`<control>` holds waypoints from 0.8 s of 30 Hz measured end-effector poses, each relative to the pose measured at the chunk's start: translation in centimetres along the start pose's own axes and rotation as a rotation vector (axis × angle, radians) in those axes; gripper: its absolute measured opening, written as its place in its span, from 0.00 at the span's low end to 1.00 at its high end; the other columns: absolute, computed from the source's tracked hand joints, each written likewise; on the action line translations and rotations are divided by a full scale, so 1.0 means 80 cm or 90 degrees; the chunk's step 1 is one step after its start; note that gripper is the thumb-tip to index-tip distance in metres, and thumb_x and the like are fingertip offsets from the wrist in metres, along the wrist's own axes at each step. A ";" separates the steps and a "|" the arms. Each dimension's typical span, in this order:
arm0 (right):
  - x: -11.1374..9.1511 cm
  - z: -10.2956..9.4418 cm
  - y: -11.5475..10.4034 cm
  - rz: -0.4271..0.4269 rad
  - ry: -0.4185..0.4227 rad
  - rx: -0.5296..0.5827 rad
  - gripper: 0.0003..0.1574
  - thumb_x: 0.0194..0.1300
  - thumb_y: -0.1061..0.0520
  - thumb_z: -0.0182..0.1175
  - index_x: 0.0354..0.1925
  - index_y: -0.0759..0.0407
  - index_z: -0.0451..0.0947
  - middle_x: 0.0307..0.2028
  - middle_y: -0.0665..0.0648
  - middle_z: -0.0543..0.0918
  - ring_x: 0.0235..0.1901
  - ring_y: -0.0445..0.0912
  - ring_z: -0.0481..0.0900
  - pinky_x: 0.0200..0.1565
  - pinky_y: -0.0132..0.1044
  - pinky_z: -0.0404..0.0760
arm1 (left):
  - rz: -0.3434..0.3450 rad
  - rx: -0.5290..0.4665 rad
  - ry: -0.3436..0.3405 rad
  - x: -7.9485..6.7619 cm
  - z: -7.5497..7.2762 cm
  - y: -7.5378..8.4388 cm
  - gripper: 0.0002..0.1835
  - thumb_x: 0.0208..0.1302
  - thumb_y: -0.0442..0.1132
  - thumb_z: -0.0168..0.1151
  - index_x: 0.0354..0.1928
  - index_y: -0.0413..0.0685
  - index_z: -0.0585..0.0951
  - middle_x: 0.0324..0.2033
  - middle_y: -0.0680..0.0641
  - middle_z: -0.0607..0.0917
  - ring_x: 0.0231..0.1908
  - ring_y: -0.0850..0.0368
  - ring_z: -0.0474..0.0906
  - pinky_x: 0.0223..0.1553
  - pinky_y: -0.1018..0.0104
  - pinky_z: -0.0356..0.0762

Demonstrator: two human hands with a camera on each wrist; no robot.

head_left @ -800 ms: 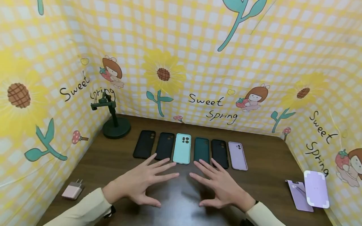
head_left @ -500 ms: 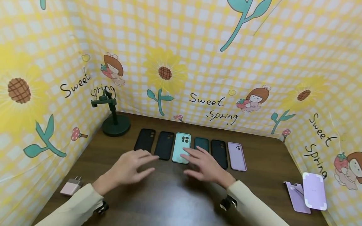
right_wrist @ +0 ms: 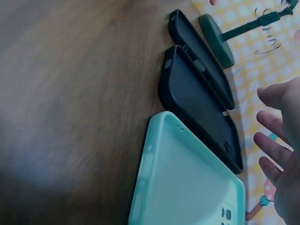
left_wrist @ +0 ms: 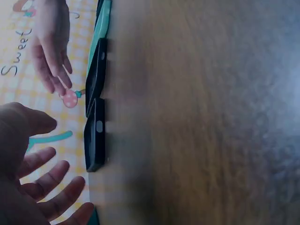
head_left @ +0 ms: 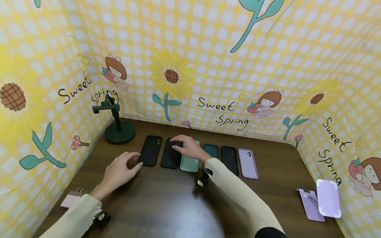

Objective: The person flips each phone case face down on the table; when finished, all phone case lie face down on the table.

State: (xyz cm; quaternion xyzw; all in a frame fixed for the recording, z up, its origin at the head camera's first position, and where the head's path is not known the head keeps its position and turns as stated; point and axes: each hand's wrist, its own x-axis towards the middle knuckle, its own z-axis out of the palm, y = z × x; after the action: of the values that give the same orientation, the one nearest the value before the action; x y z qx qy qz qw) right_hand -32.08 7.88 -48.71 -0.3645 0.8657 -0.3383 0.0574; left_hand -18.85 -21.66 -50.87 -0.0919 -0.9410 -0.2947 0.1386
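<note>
Several phone cases lie in a row across the wooden table, their hollow insides facing up. My left hand (head_left: 120,170) is beside the leftmost black phone case (head_left: 151,150), fingers apart and loosely bent; the left wrist view shows nothing in its grasp. Above the second black phone case (head_left: 170,158) and the mint phone case (head_left: 189,165) hovers my right hand (head_left: 190,147), partly hiding both. Its relaxed fingers hold nothing in the right wrist view. Farther right are a dark green phone case (head_left: 212,150), another black one and a lilac phone case (head_left: 248,163).
A dark green stand (head_left: 119,133) is at the back left corner. Near the left edge, a pink charger plug (head_left: 70,199) is partly covered by the left sleeve. A lilac holder (head_left: 328,198) stands at the right. Patterned cloth (head_left: 208,66) encloses the table's back and sides.
Both hands have moved left from the middle of the table. The right hand has also reached forward over the row. The phone cases remain in place.
</note>
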 end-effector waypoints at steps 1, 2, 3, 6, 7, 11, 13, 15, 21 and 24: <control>0.008 0.003 0.001 0.009 -0.006 -0.007 0.23 0.76 0.53 0.60 0.66 0.55 0.78 0.64 0.55 0.81 0.66 0.51 0.77 0.67 0.50 0.76 | -0.006 0.001 -0.006 0.000 0.000 -0.001 0.21 0.65 0.47 0.71 0.58 0.51 0.84 0.42 0.48 0.86 0.40 0.52 0.82 0.31 0.59 0.78; 0.016 0.006 0.003 0.014 -0.011 -0.014 0.23 0.76 0.53 0.60 0.65 0.55 0.79 0.64 0.55 0.81 0.66 0.51 0.77 0.67 0.48 0.76 | -0.010 0.004 -0.011 0.000 0.000 -0.003 0.21 0.65 0.46 0.71 0.59 0.50 0.84 0.44 0.47 0.87 0.41 0.50 0.83 0.33 0.56 0.79; 0.023 0.010 0.004 0.021 -0.017 -0.019 0.23 0.76 0.53 0.60 0.65 0.56 0.79 0.64 0.55 0.81 0.66 0.51 0.77 0.67 0.47 0.76 | -0.011 0.008 -0.016 0.000 0.001 -0.004 0.22 0.65 0.46 0.72 0.59 0.50 0.83 0.45 0.46 0.87 0.42 0.49 0.83 0.35 0.53 0.80; 0.039 0.019 0.009 0.043 -0.025 -0.035 0.23 0.76 0.53 0.60 0.66 0.56 0.78 0.64 0.55 0.80 0.66 0.51 0.77 0.68 0.45 0.75 | -0.003 0.021 -0.030 0.000 0.006 -0.007 0.25 0.64 0.46 0.72 0.61 0.48 0.83 0.49 0.43 0.87 0.45 0.45 0.83 0.40 0.46 0.81; 0.044 0.021 0.011 0.049 -0.022 -0.035 0.23 0.76 0.54 0.60 0.66 0.56 0.78 0.64 0.55 0.80 0.66 0.51 0.77 0.68 0.45 0.75 | -0.001 0.025 -0.035 0.000 0.008 -0.008 0.25 0.64 0.47 0.72 0.62 0.48 0.82 0.49 0.43 0.87 0.46 0.44 0.83 0.42 0.45 0.81; 0.060 0.028 0.012 0.065 -0.014 -0.050 0.22 0.76 0.57 0.60 0.65 0.56 0.79 0.64 0.55 0.81 0.66 0.51 0.77 0.68 0.45 0.75 | -0.004 0.028 -0.037 0.003 0.016 -0.011 0.24 0.65 0.47 0.71 0.61 0.47 0.83 0.51 0.40 0.86 0.50 0.40 0.82 0.48 0.40 0.79; 0.068 0.032 0.011 0.068 -0.017 -0.061 0.22 0.76 0.58 0.60 0.65 0.56 0.79 0.64 0.55 0.81 0.66 0.50 0.77 0.68 0.45 0.75 | -0.007 0.030 -0.036 0.004 0.019 -0.014 0.22 0.65 0.46 0.71 0.59 0.47 0.84 0.52 0.40 0.86 0.51 0.38 0.81 0.50 0.38 0.78; 0.077 0.035 0.009 0.069 -0.024 -0.077 0.22 0.76 0.58 0.59 0.66 0.54 0.79 0.65 0.55 0.81 0.66 0.49 0.77 0.69 0.45 0.74 | -0.008 0.032 -0.034 0.005 0.021 -0.017 0.20 0.65 0.46 0.71 0.57 0.47 0.86 0.53 0.39 0.86 0.53 0.37 0.80 0.52 0.36 0.76; 0.098 0.048 0.008 0.092 -0.053 -0.120 0.21 0.77 0.59 0.56 0.65 0.53 0.80 0.68 0.52 0.80 0.69 0.48 0.75 0.72 0.45 0.70 | 0.030 0.060 -0.043 0.009 0.020 -0.022 0.12 0.62 0.42 0.74 0.47 0.49 0.90 0.48 0.43 0.87 0.50 0.39 0.80 0.50 0.38 0.76; 0.103 0.053 0.009 0.104 -0.055 -0.138 0.21 0.77 0.61 0.55 0.63 0.53 0.82 0.68 0.50 0.80 0.70 0.47 0.75 0.74 0.45 0.68 | 0.043 0.069 -0.057 0.013 0.018 -0.023 0.09 0.61 0.40 0.75 0.43 0.51 0.90 0.47 0.44 0.87 0.50 0.41 0.80 0.49 0.39 0.77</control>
State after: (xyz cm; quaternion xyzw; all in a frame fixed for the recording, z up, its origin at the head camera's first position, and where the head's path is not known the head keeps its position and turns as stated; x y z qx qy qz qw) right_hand -37.04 0.41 -51.14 -0.3111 0.9206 -0.2213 0.0822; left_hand -20.62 -22.25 -52.65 -0.1291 -0.9571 -0.2342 0.1112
